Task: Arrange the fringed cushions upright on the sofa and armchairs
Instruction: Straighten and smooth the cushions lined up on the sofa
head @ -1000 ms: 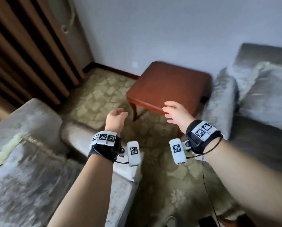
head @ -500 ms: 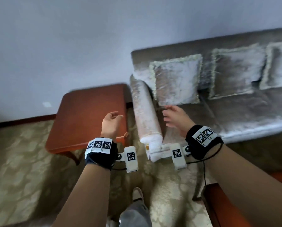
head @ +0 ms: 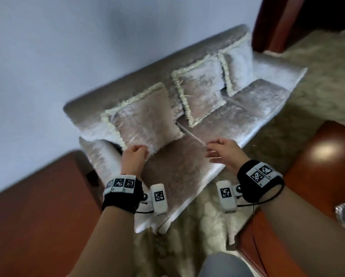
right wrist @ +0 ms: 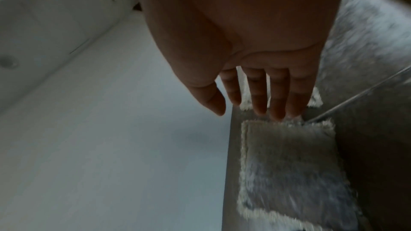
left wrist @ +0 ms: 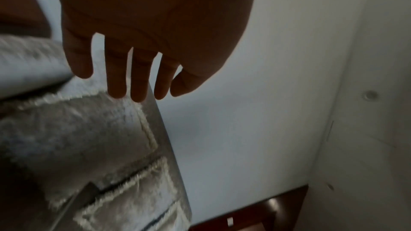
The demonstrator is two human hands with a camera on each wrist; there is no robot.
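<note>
Hands first: left hand w/ fingers loosely curled near the lower fringe of the nearest silvery velvet square cushion with cream fringe, apparently just short of touching it; wrist view shows fingers straight, holding nothing. Right hand relaxed, empty, over the seat of the grey velvet sofa, prob. going for the cushion's other corner. That cushion leans back, tilted toward the armrest. Middle fringed cushion and far fringed cushion lean on the backrest too. Reddish-brown wooden tabletop sits left of the sofa.
</note>
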